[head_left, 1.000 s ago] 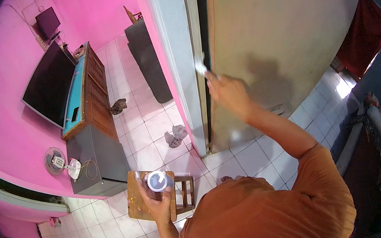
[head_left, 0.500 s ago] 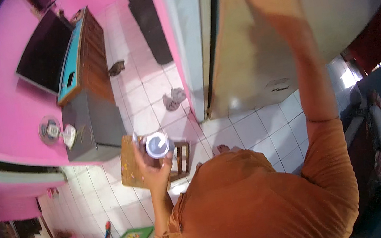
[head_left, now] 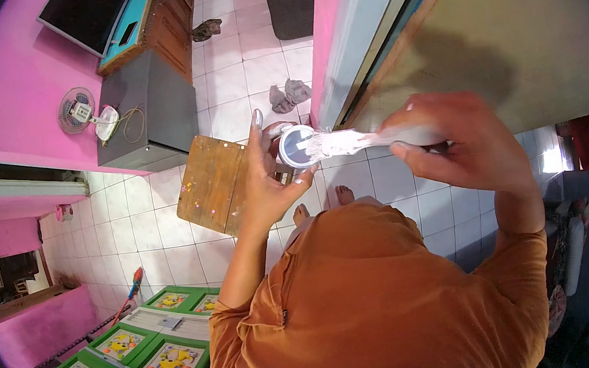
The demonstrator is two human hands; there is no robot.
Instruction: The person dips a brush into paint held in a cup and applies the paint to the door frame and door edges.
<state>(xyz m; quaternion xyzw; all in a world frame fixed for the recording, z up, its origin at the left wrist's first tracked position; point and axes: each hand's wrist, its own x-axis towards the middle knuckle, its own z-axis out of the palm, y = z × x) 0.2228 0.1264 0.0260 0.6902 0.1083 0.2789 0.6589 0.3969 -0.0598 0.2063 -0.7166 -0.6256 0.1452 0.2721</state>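
Observation:
My left hand (head_left: 264,196) is wrapped round a small white tub (head_left: 297,160), with pale stuff inside and white smears on the fingers. A paintbrush (head_left: 339,143), its bristles coated in white paint, lies across the tub's right rim, and its bristle tips reach over the opening. The fingers of my right hand (head_left: 464,139) are closed round the brush handle. To the right stands a beige door panel (head_left: 508,3), which carries the shadow of my arm. A pale grey-blue frame (head_left: 364,28) edges it on the left.
A paint-spotted wooden stool (head_left: 210,183) stands below my left hand. A grey cabinet (head_left: 153,113) with a fan (head_left: 80,111) is farther left. Green-framed drawers (head_left: 135,351) are at lower left. Crumpled grey cloth (head_left: 289,95) lies on the tiles near my bare feet (head_left: 343,194).
My right hand has come down from high on the door panel to the tub, bringing the brush over its rim. My left hand with the tub now appears higher and farther right.

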